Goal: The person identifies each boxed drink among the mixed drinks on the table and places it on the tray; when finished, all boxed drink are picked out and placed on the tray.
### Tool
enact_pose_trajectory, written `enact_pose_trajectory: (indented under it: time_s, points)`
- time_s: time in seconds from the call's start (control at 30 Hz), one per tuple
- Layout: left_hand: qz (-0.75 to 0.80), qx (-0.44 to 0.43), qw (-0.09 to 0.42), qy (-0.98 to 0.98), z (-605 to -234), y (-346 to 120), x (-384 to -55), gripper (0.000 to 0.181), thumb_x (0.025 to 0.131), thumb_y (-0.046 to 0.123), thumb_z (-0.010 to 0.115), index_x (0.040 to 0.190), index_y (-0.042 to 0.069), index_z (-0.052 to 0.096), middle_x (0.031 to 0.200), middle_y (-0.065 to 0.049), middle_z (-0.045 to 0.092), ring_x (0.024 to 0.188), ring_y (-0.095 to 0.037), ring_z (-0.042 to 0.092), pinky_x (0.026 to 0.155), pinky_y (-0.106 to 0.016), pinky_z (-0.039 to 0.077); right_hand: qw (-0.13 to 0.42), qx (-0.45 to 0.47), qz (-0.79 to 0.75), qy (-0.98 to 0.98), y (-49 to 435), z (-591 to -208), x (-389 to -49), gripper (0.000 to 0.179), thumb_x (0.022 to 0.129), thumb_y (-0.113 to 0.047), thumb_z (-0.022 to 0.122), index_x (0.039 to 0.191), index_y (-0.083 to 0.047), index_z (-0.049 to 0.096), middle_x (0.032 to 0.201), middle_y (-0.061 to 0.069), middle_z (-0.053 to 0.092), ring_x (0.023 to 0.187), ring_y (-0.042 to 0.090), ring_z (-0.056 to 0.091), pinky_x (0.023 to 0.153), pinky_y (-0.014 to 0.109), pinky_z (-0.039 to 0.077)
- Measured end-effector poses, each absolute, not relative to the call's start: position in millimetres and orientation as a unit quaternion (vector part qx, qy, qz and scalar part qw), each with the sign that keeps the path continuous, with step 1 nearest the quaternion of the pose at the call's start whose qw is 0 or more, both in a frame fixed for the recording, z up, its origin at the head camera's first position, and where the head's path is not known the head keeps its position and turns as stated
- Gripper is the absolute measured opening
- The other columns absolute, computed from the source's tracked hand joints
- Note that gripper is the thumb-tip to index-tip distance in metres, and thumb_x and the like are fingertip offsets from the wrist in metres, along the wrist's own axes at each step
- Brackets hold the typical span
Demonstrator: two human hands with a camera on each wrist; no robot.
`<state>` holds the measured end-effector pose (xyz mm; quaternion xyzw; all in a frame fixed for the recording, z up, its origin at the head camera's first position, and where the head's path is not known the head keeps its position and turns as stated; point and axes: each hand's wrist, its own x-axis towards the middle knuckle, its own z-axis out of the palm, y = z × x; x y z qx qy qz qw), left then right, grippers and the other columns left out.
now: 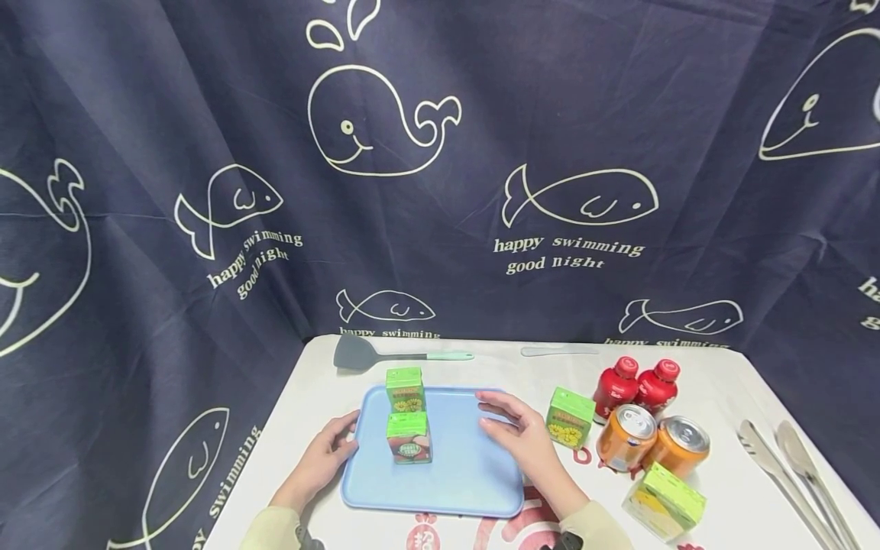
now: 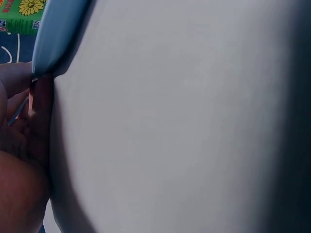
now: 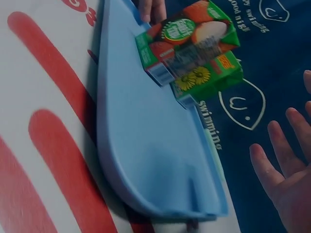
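Observation:
A light blue tray (image 1: 474,458) lies on the white table, bearing two small drink cartons on its left half. The rear carton (image 1: 406,391) is green with yellow flowers; the front carton (image 1: 409,439) is green with a red fruit picture. My left hand (image 1: 321,462) grips the tray's left rim, its thumb and fingers at the edge in the left wrist view. Over the tray's right side hovers my right hand (image 1: 525,439), holding nothing. Its fingers (image 3: 282,145) are spread and loosely bent, apart from the tray in the right wrist view.
Right of the tray stand a green flower carton (image 1: 571,418), two red bottles (image 1: 616,388), two orange cans (image 1: 627,438) and a yellow-green carton (image 1: 664,502). Cutlery (image 1: 791,481) lies at the right edge. Behind the tray are a spatula (image 1: 392,356) and a pale-handled utensil (image 1: 557,351).

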<state>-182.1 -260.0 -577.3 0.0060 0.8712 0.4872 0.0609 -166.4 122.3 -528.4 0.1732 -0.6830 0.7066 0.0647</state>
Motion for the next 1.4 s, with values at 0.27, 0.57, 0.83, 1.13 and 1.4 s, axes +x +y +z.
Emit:
enact_pose_trajectory:
  time_s: [0.27, 0.57, 0.83, 1.13, 1.4]
  points:
    - [0.488, 0.002, 0.055, 0.871, -578, -261, -182, 0.055, 0.100, 0.007, 0.066, 0.154, 0.011, 0.052, 0.120, 0.000, 0.059, 0.093, -0.015, 0.055, 0.097, -0.037, 0.044, 0.082, 0.173, 0.700, -0.688, 150, -518, -159, 0.042, 0.094, 0.005, 0.074, 0.135, 0.004, 0.064, 0.135, 0.024, 0.065, 0.123, 0.023, 0.066, 0.096, 0.030, 0.055]
    - [0.485, 0.005, 0.056, 0.873, -578, -261, -181, 0.056, 0.101, 0.008, 0.066, 0.154, 0.011, 0.051, 0.121, 0.000, 0.059, 0.093, -0.016, 0.055, 0.101, -0.045, 0.044, 0.087, 0.142, 0.686, -0.709, 181, -505, -152, 0.041, 0.096, 0.001, 0.073, 0.137, 0.001, 0.064, 0.136, 0.020, 0.065, 0.123, 0.019, 0.065, 0.098, 0.027, 0.053]
    - [0.490, 0.007, 0.059, 0.870, -582, -262, -184, 0.055, 0.101, 0.009, 0.067, 0.154, 0.013, 0.053, 0.122, 0.001, 0.059, 0.094, -0.015, 0.055, 0.094, -0.036, 0.047, 0.099, 0.127, 0.659, -0.735, 210, -500, -145, 0.043, 0.096, 0.005, 0.072, 0.138, 0.004, 0.062, 0.133, 0.021, 0.067, 0.119, 0.017, 0.067, 0.096, 0.022, 0.053]
    - [0.493, 0.006, 0.059, 0.868, -579, -261, -184, 0.055, 0.101, 0.009, 0.066, 0.154, 0.013, 0.052, 0.124, 0.000, 0.059, 0.094, -0.016, 0.055, 0.095, -0.038, 0.047, 0.110, 0.125, 0.650, -0.742, 233, -492, -136, 0.040, 0.097, 0.007, 0.069, 0.135, 0.010, 0.059, 0.121, 0.026, 0.070, 0.108, 0.016, 0.072, 0.093, 0.020, 0.053]
    - [0.484, 0.001, 0.065, 0.873, -580, -261, -182, 0.055, 0.102, 0.012, 0.065, 0.155, 0.015, 0.051, 0.124, 0.001, 0.059, 0.094, -0.015, 0.055, 0.099, -0.043, 0.046, 0.118, 0.141, 0.637, -0.749, 241, -489, -131, 0.039, 0.096, 0.008, 0.070, 0.134, 0.010, 0.060, 0.117, 0.022, 0.072, 0.107, 0.015, 0.071, 0.089, 0.020, 0.054]
